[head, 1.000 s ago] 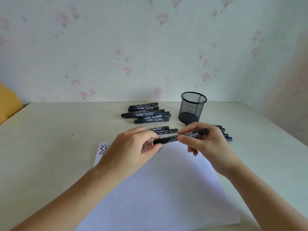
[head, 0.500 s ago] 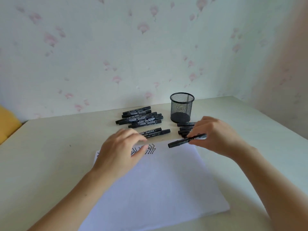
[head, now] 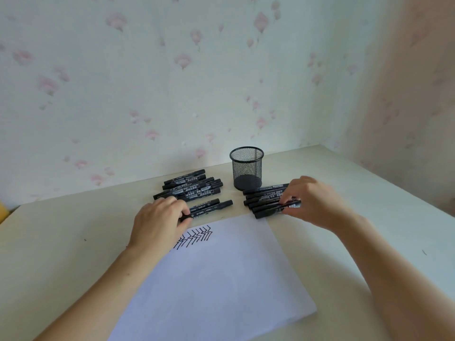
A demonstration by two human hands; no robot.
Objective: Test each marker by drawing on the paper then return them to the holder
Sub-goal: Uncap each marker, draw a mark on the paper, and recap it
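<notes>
A white paper (head: 216, 274) lies on the table, with black zigzag lines (head: 197, 237) near its far left corner. My left hand (head: 160, 222) grips the near end of a black marker (head: 209, 209) in a pair beyond the paper. My right hand (head: 312, 203) pinches a capped black marker (head: 273, 210) at the front of a row of several markers (head: 263, 195) right of the paper's far edge. A black mesh holder (head: 246, 168) stands upright behind that row. Another pile of markers (head: 189, 187) lies left of the holder.
The cream table (head: 61, 242) meets flowered walls at the back and right. A yellow object (head: 2, 212) shows at the far left edge. A small dark mark (head: 424, 252) sits on the table at the right.
My right hand carried the capped marker from over the paper to the row by the holder. My left hand let go of it and moved onto a marker beyond the paper.
</notes>
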